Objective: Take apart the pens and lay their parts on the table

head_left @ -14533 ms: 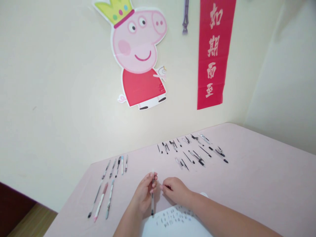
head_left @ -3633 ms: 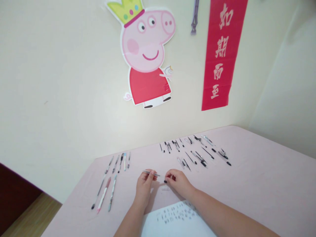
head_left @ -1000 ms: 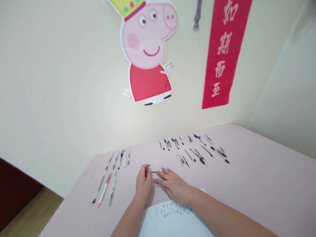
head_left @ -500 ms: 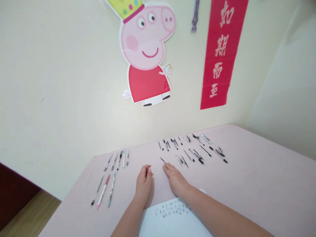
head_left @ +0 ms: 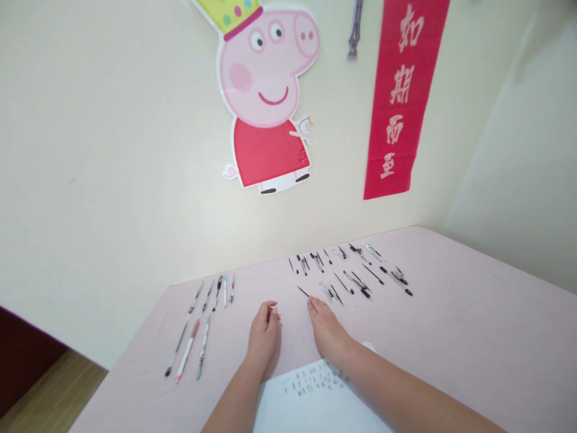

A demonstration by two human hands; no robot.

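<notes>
My right hand (head_left: 328, 328) is closed, fingers together, with a thin black pen refill (head_left: 303, 291) sticking out past the fingertips to the upper left. My left hand (head_left: 264, 331) rests at the table's middle, its fingers curled in. Whatever it may hold is hidden by the fingers. Beyond my right hand lie pen parts: a clear barrel and dark refill (head_left: 331, 293), and more refills and caps (head_left: 360, 282). To the left of my left hand are whole pens, among them a pink and white pen (head_left: 187, 352) and a pale green pen (head_left: 203, 349).
A pink-covered table (head_left: 451, 337) spans the view. A white sheet with handwriting (head_left: 311, 409) lies under my forearms. Clear and dark pens (head_left: 217, 293) form a row at the back left. On the wall hang a pig cut-out (head_left: 270, 150) and a red banner (head_left: 401, 108).
My right hand has shifted slightly right with the refill, away from my left hand. More of the refill shows now. My left hand stays put.
</notes>
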